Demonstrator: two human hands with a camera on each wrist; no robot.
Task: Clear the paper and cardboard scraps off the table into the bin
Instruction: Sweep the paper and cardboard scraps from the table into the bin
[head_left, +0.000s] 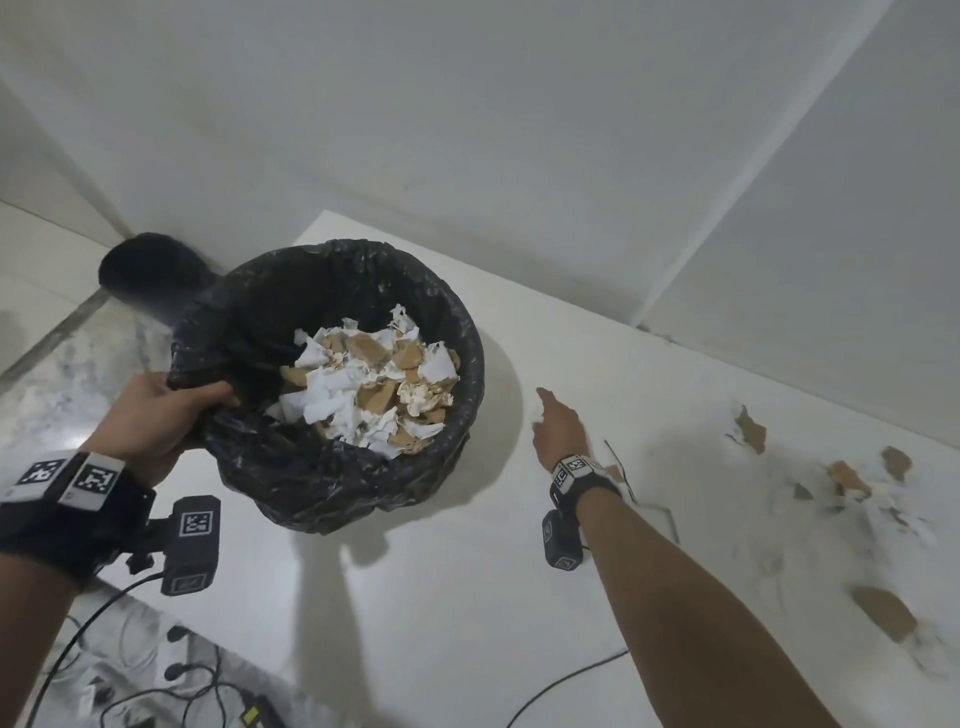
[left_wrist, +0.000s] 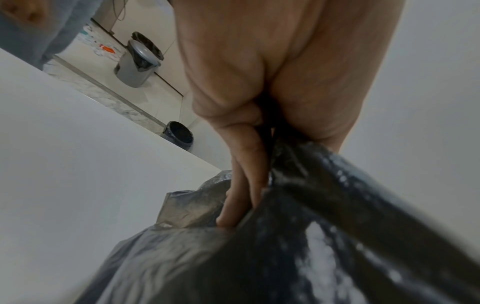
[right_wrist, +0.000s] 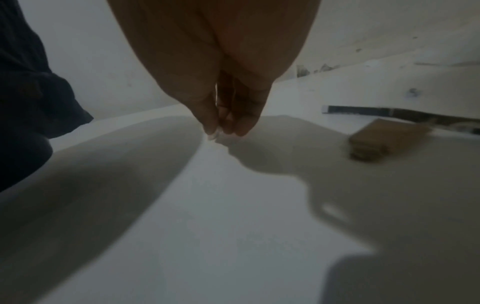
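The bin, lined with a black bag, stands on the white table at its left end. It holds several white paper and brown cardboard scraps. My left hand grips the bin's near rim through the bag, fingers curled over it. My right hand is low on the table just right of the bin. Its thumb and fingertips come together at the surface on what looks like a small white paper scrap. More cardboard scraps and torn paper lie at the right.
A cardboard piece lies right of my right hand. A thin wire crosses the table by my wrist. A second black-lined bin stands on the floor beyond the table's left edge, and a grey bin farther off. Cables lie on the floor.
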